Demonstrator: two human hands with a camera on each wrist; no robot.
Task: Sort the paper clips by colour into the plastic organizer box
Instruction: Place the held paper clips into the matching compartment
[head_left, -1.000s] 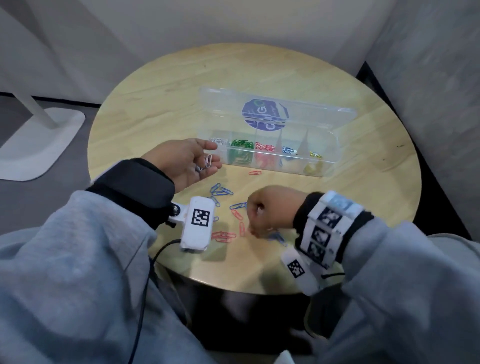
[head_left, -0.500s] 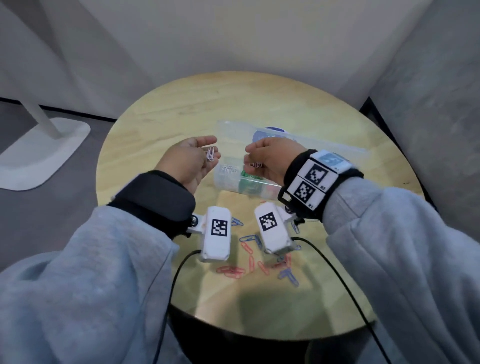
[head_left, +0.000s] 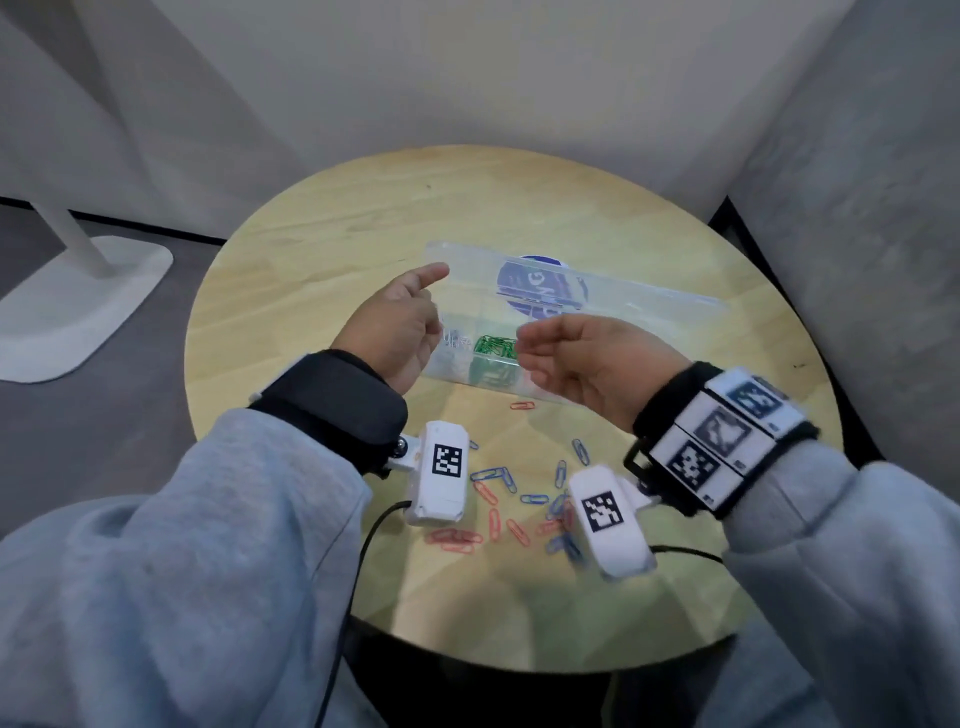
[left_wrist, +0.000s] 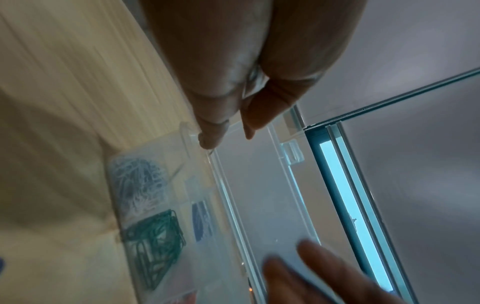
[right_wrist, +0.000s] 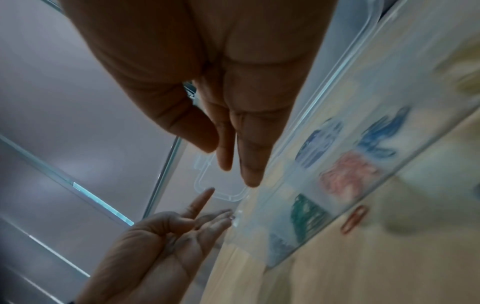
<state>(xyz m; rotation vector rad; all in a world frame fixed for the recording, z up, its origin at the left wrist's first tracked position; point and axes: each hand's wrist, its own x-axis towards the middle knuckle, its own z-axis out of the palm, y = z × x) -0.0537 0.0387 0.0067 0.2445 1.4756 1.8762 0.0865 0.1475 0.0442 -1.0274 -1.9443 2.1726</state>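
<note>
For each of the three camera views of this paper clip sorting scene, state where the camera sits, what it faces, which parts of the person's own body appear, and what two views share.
Head: worn on the head, looking down at the round table, organizer box, loose clips; both hands, sleeves and wrist cameras show.
Left wrist: on the left wrist, looking along the left hand at the box; right fingertips show at the bottom.
Right wrist: on the right wrist, looking along the right hand at the box; left hand shows below.
Shared: both wrist views show the green clips.

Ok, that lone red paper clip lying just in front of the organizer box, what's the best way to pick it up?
The red paper clip lies flat, alone on the table. Probably come from above and pinch its long sides; the organizer box wall blocks the far side.
</note>
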